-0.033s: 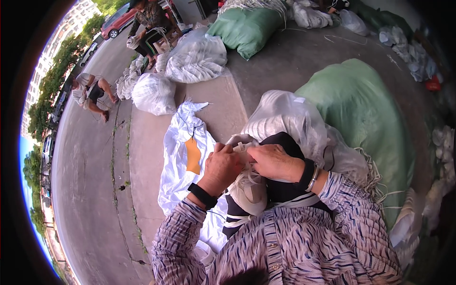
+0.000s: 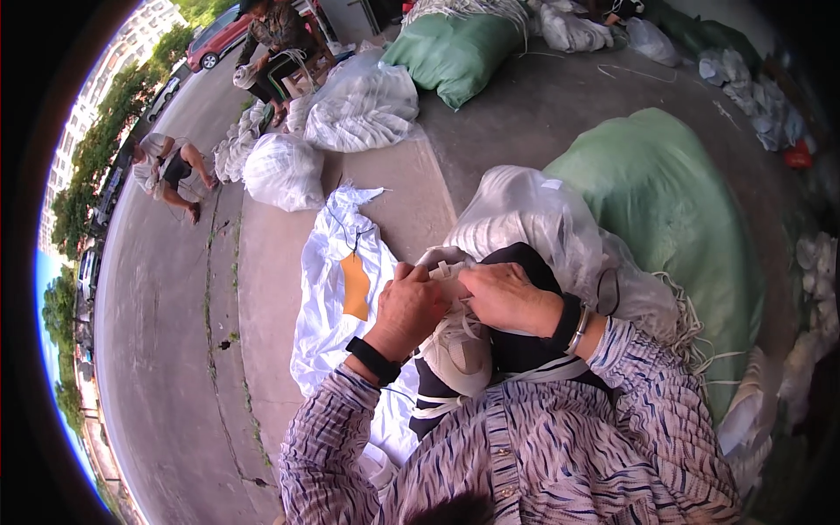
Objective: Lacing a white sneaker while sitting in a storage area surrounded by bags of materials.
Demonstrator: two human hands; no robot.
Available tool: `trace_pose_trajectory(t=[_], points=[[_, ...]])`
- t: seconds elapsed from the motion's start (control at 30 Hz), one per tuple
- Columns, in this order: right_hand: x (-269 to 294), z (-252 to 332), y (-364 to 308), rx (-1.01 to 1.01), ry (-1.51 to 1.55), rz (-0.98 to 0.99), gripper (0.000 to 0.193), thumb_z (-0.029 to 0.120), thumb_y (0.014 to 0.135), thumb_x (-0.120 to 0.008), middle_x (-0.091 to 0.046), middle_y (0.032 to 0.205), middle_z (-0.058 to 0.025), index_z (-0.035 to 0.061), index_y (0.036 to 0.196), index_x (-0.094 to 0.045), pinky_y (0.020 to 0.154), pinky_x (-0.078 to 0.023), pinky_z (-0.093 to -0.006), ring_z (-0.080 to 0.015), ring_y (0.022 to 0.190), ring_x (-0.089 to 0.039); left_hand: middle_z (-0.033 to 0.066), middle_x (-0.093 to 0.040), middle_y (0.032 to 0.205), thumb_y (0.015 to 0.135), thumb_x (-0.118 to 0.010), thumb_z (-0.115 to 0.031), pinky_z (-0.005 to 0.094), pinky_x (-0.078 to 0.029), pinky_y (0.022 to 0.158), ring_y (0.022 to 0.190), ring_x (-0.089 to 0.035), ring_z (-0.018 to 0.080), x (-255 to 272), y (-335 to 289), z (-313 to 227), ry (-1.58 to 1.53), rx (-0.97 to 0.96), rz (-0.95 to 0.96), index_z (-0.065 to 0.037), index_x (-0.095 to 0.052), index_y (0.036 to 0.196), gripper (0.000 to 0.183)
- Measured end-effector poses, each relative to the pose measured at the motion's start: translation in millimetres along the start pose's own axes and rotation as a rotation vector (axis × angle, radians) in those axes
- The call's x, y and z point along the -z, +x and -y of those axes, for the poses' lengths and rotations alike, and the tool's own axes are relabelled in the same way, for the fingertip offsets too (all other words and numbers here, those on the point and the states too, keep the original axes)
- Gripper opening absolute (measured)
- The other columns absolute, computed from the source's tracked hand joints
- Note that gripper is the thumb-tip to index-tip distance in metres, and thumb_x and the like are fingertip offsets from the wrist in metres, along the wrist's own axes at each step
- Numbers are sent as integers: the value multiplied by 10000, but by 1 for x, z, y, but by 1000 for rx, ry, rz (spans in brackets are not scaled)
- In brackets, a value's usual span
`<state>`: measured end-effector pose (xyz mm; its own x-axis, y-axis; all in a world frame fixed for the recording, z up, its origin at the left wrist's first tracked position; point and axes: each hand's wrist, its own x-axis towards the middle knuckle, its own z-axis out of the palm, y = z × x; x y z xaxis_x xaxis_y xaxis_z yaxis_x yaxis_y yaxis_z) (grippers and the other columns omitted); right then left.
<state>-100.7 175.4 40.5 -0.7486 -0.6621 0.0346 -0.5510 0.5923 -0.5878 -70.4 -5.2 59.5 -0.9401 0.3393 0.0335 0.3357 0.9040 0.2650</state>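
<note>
1. Closest on my remote view, a patterned shirt [image 2: 542, 437] filled the lower edge.
2. Just beyond it I saw a pale sneaker [image 2: 462, 357] on the dark-covered lap [image 2: 516, 350], its rounded toe toward the shirt.
3. The left hand [image 2: 407, 306] was curled at the sneaker's upper left side, the right hand [image 2: 507, 300] at its upper right; the lacing area lay between them. Both had bent fingers, but I couldn't tell whether either pinched the white shoelace [image 2: 470, 327].
4. Left of the hands I saw a white plastic sheet [image 2: 328, 328] bearing an orange piece [image 2: 355, 284].
5. To the right sat a translucent bag [image 2: 525, 214] and a large green sack [image 2: 656, 192].
6. Farther off, I saw one person crouching [image 2: 171, 171], another seated [image 2: 276, 44], and a red car [image 2: 219, 39].
</note>
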Motion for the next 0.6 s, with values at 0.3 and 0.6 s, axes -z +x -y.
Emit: trace_pose_trajectory(t=[0.3,0.6], points=[[-24,-12,1,-47,145,-157,55,81,751,-549,-567,782,-153,30,745,-568,675,-475,-421,-341,756,-591,89,-569,988,695,-641,-138,381,-486,813,1009,-480,273,4,1,-5,-12,40,89,-80,-689,888,207],[-5,-8,-7,56,-139,-39,93,124,756,-582,-565,781,-138,32,747,-592,687,-468,-424,-322,761,-598,92,-571,976,681,-638,-129,370,-506,757,1000,-474,290,5,-3,-6,-36,35,74,-88,-683,758,99]])
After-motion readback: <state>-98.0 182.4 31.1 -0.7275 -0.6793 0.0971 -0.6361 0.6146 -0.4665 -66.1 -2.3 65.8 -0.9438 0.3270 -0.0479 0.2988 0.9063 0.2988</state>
